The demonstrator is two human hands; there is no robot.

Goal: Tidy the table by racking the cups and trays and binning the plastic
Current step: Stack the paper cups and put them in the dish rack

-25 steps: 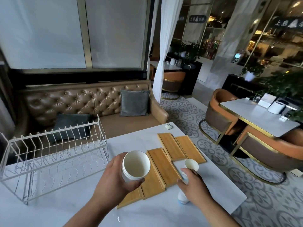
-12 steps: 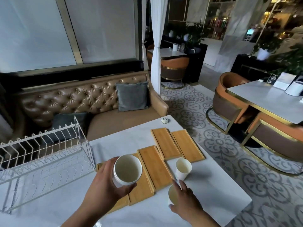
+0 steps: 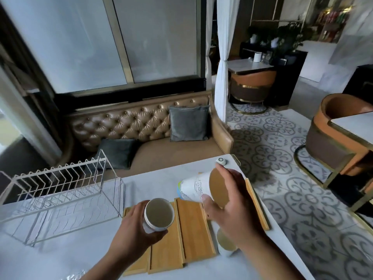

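Observation:
My left hand grips a white paper cup with its mouth turned towards me, above the bamboo trays. My right hand holds a second white paper cup on its side in the air, printed wall to the left, mouth facing me. A third white cup stands upright on the table under my right wrist, partly hidden. Several flat bamboo trays lie side by side on the white table. An empty white wire rack stands at the left.
A small white button device lies at the table's far corner. A crinkled bit of clear plastic shows at the bottom edge. A tufted sofa with grey cushions stands behind the table; chairs and another table are at the right.
My right hand has lifted a cup off the table and tipped it on its side. The left hand keeps its cup. The view has swung left and down.

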